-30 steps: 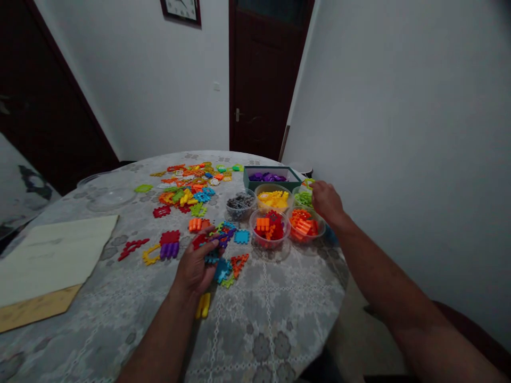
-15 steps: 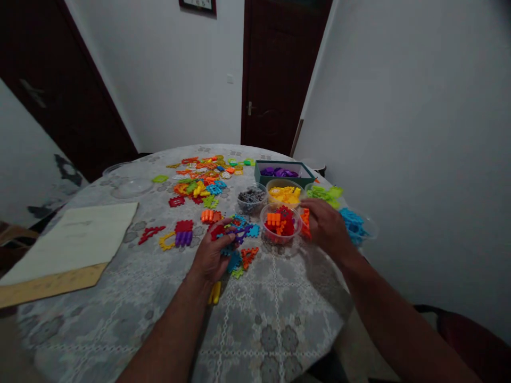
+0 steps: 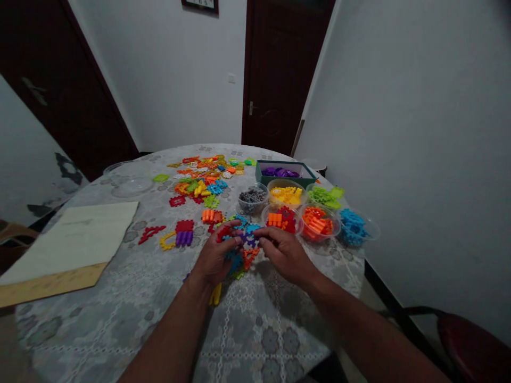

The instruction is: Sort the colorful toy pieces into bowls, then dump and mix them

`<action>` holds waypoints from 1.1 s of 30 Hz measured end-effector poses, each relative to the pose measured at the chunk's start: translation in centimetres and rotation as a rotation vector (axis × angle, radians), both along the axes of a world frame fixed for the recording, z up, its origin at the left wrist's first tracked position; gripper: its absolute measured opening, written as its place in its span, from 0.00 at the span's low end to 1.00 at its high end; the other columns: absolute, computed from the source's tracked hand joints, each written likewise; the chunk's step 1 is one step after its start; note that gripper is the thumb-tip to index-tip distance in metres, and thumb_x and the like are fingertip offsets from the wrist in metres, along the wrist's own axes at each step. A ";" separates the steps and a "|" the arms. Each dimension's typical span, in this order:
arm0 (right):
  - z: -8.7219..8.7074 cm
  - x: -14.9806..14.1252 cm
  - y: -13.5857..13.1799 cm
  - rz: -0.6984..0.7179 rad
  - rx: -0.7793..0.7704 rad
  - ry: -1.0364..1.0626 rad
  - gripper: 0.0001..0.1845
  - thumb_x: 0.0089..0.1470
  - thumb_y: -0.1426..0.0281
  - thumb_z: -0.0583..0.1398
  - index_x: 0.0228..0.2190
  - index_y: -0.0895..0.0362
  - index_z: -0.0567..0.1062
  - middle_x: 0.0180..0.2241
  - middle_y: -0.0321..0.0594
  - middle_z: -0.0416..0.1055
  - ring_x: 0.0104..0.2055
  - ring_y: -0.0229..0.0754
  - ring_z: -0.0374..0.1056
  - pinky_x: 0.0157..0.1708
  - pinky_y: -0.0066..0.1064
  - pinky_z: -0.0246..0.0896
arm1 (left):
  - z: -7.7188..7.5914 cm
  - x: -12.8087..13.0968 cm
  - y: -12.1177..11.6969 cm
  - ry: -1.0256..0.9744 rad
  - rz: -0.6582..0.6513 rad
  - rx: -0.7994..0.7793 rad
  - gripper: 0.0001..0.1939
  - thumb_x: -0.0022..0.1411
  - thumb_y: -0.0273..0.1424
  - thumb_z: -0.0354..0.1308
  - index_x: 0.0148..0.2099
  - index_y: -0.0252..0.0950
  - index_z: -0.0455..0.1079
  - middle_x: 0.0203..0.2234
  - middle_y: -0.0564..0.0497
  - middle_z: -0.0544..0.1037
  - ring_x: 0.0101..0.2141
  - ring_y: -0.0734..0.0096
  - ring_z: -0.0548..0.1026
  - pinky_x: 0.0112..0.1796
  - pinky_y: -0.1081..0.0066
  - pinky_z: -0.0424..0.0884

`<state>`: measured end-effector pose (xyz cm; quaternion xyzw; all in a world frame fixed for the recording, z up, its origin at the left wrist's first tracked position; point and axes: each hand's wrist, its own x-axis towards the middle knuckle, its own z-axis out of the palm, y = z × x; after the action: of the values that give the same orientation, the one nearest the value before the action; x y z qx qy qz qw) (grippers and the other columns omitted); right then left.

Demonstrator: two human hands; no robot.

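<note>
The left hand point(image 3: 214, 259) was curled round a red interlocking piece point(image 3: 223, 232), its thumb and fingers apparently keeping it secure. The right hand point(image 3: 288, 256) had its fingertips at the edge of a purple interlocking piece point(image 3: 250, 240) — probably to steady or turn it — though I cannot tell whether they gripped it. That purple piece was between the hands, above the near pile on the patterned tablecloth point(image 3: 239, 340). The clear bowls point(image 3: 319, 239) stood close together beyond the right hand, seemingly to keep colours apart and within reach.

Counted: two hands, six bowls — grey, yellow, green, red, orange, blue by main contents — and one green box point(image 3: 284, 181) with purple pieces inside.
</note>
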<state>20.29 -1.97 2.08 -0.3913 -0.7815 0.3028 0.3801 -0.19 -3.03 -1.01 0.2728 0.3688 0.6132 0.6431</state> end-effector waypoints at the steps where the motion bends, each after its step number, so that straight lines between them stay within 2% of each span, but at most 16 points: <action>1: 0.5 0.5 0.5 -0.023 0.000 -0.020 0.15 0.67 0.71 0.59 0.49 0.51 0.83 0.44 0.40 0.84 0.44 0.44 0.79 0.47 0.38 0.74 | -0.1 0.0 0.1 -0.005 -0.002 0.003 0.30 0.48 0.26 0.78 0.55 0.36 0.78 0.38 0.50 0.81 0.31 0.73 0.78 0.31 0.73 0.75; 4: 2.7 2.4 3.9 -0.086 0.048 -0.104 0.16 0.66 0.71 0.59 0.48 0.50 0.85 0.44 0.40 0.84 0.46 0.46 0.79 0.50 0.40 0.74 | -0.1 -0.1 0.2 -0.047 0.014 -0.006 0.27 0.53 0.31 0.78 0.55 0.34 0.78 0.35 0.50 0.79 0.28 0.76 0.74 0.24 0.77 0.69; 7: 5.2 4.7 9.7 -0.197 0.130 -0.151 0.19 0.64 0.73 0.57 0.49 0.52 0.85 0.48 0.43 0.84 0.48 0.47 0.79 0.53 0.44 0.74 | 0.0 -0.3 0.3 -0.165 0.006 -0.032 0.26 0.59 0.40 0.76 0.54 0.32 0.77 0.34 0.50 0.78 0.25 0.77 0.71 0.21 0.77 0.65; 10: 7.1 6.6 15.4 -0.403 0.218 -0.140 0.27 0.62 0.74 0.55 0.59 0.56 0.79 0.54 0.48 0.81 0.53 0.50 0.77 0.58 0.48 0.71 | 0.3 -0.6 0.3 -0.298 -0.079 -0.061 0.29 0.64 0.50 0.70 0.55 0.32 0.76 0.32 0.49 0.78 0.24 0.75 0.71 0.19 0.77 0.64; 12: 7.7 7.0 17.5 -0.511 0.261 -0.180 0.31 0.60 0.74 0.56 0.64 0.59 0.75 0.59 0.52 0.78 0.59 0.54 0.75 0.62 0.50 0.68 | 0.4 -0.8 0.3 -0.353 -0.123 -0.081 0.32 0.66 0.55 0.66 0.55 0.31 0.75 0.32 0.48 0.78 0.23 0.74 0.71 0.18 0.77 0.63; 13: 7.7 7.0 17.7 -0.533 0.283 -0.209 0.32 0.59 0.74 0.56 0.64 0.60 0.75 0.60 0.54 0.77 0.61 0.56 0.74 0.64 0.51 0.66 | 0.4 -0.8 0.2 -0.368 -0.136 -0.089 0.33 0.67 0.57 0.63 0.56 0.31 0.75 0.32 0.47 0.78 0.23 0.74 0.71 0.18 0.77 0.62; 14: 7.6 6.7 17.3 -0.530 0.306 -0.236 0.31 0.60 0.74 0.56 0.63 0.61 0.76 0.60 0.55 0.77 0.62 0.57 0.73 0.65 0.52 0.65 | 0.5 -0.9 0.2 -0.375 -0.146 -0.094 0.35 0.67 0.59 0.61 0.56 0.31 0.75 0.32 0.47 0.79 0.23 0.74 0.71 0.18 0.77 0.62; 16: 6.9 5.4 15.0 -0.423 0.336 -0.262 0.25 0.62 0.73 0.57 0.58 0.59 0.80 0.57 0.54 0.79 0.60 0.56 0.74 0.63 0.51 0.66 | 0.6 -0.9 0.1 -0.367 -0.173 -0.104 0.38 0.67 0.62 0.58 0.57 0.32 0.74 0.34 0.44 0.80 0.23 0.73 0.71 0.17 0.78 0.60; 18: 5.7 3.3 11.3 -0.217 0.324 -0.243 0.19 0.65 0.71 0.58 0.52 0.55 0.83 0.53 0.49 0.82 0.54 0.52 0.78 0.60 0.47 0.70 | 0.6 -0.8 -0.1 -0.351 -0.223 -0.113 0.40 0.67 0.64 0.56 0.59 0.34 0.73 0.36 0.41 0.82 0.23 0.73 0.71 0.18 0.78 0.59; 20: 4.2 1.0 7.3 -0.014 0.297 -0.196 0.16 0.67 0.70 0.58 0.51 0.52 0.82 0.49 0.44 0.83 0.49 0.47 0.79 0.55 0.43 0.73 | 0.5 -0.6 -0.3 -0.339 -0.280 -0.119 0.40 0.65 0.66 0.56 0.60 0.36 0.73 0.37 0.40 0.82 0.22 0.72 0.72 0.18 0.78 0.60; 21: 3.4 -0.1 5.5 0.076 0.285 -0.198 0.16 0.68 0.70 0.59 0.53 0.52 0.82 0.49 0.44 0.83 0.50 0.47 0.78 0.56 0.43 0.72 | 0.5 -0.6 -0.4 -0.335 -0.301 -0.122 0.40 0.65 0.66 0.57 0.60 0.37 0.73 0.36 0.42 0.82 0.22 0.72 0.72 0.17 0.78 0.59; 23: 2.1 -1.9 3.0 0.165 0.268 -0.200 0.16 0.69 0.72 0.59 0.54 0.53 0.81 0.50 0.45 0.82 0.53 0.47 0.78 0.57 0.44 0.71 | 0.2 -0.5 -0.6 -0.310 -0.335 -0.134 0.36 0.64 0.66 0.59 0.53 0.38 0.75 0.31 0.46 0.80 0.22 0.72 0.73 0.17 0.80 0.58; 25: 1.3 -3.0 1.8 0.211 0.247 -0.212 0.16 0.68 0.74 0.60 0.54 0.52 0.80 0.52 0.45 0.82 0.54 0.48 0.77 0.58 0.45 0.70 | 0.0 -0.4 -0.7 -0.262 -0.362 -0.150 0.34 0.63 0.65 0.60 0.44 0.36 0.74 0.27 0.49 0.77 0.21 0.73 0.72 0.16 0.81 0.57; 27: 1.1 -3.4 1.4 0.251 0.207 -0.213 0.17 0.68 0.76 0.60 0.53 0.50 0.81 0.52 0.42 0.82 0.55 0.47 0.76 0.58 0.44 0.69 | -0.2 -0.5 -0.8 -0.216 -0.393 -0.171 0.35 0.63 0.65 0.60 0.40 0.35 0.73 0.25 0.49 0.76 0.20 0.74 0.72 0.15 0.82 0.56; 29: 1.2 -3.2 1.5 0.250 0.151 -0.196 0.16 0.67 0.77 0.60 0.50 0.50 0.82 0.50 0.40 0.82 0.52 0.45 0.77 0.56 0.41 0.69 | -0.2 -0.5 -0.9 -0.199 -0.419 -0.186 0.35 0.62 0.65 0.62 0.41 0.34 0.74 0.25 0.49 0.76 0.20 0.74 0.72 0.15 0.82 0.55; 33: 2.1 -1.4 2.1 0.072 0.121 -0.131 0.10 0.67 0.74 0.60 0.45 0.53 0.82 0.41 0.39 0.82 0.42 0.43 0.77 0.46 0.36 0.70 | 0.4 -0.5 -0.9 -0.228 -0.432 -0.170 0.33 0.64 0.61 0.63 0.51 0.35 0.76 0.30 0.45 0.79 0.20 0.75 0.71 0.16 0.81 0.55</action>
<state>18.89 0.13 4.21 -0.3585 -0.8350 0.2423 0.3399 -0.71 -3.90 -0.62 0.2194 0.2774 0.4554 0.8170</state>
